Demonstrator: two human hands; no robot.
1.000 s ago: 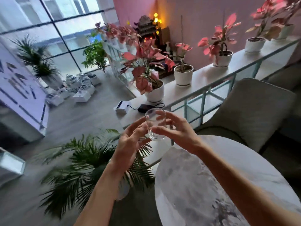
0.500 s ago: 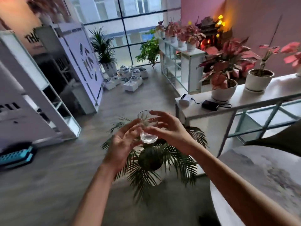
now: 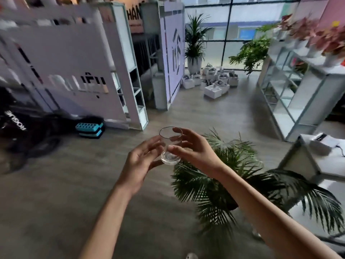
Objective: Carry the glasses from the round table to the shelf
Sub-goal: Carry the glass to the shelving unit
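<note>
Far left there's dark gym gear (image 3: pixel 16 126) on the floor and a teal block thing (image 3: pixel 90 128) next to it, both tucked against the big white panel w/ lettering (image 3: pixel 61 71). Right of that a tall white shelf unit (image 3: pixel 130 71) whose bottom corner sticks out toward me. Floor (image 3: pixel 56 193) in front of all this is wide open, lots of room on my left side.

My left hand (image 3: pixel 141 161) has fingers loosely spread, cupping the near side of the glass (image 3: pixel 170 145), fingertips touching it low down. Glass is upright, empty, held in mid air over bare floor. My right hand (image 3: pixel 194 150) wraps it from the other side, thumb low on the wall, fingers up by the rim.

Right below my right arm is a palm plant (image 3: pixel 224 184), fronds reaching under my wrist, so tighter there. Behind it a glass shelf rack (image 3: pixel 291 86) w/ pink plants (image 3: pixel 328 40) on top, and white boxes (image 3: pixel 214 85) clustered by the window. Near right edge, corner of a white console table (image 3: pixel 302 157) pokes in, close to the palm.
</note>
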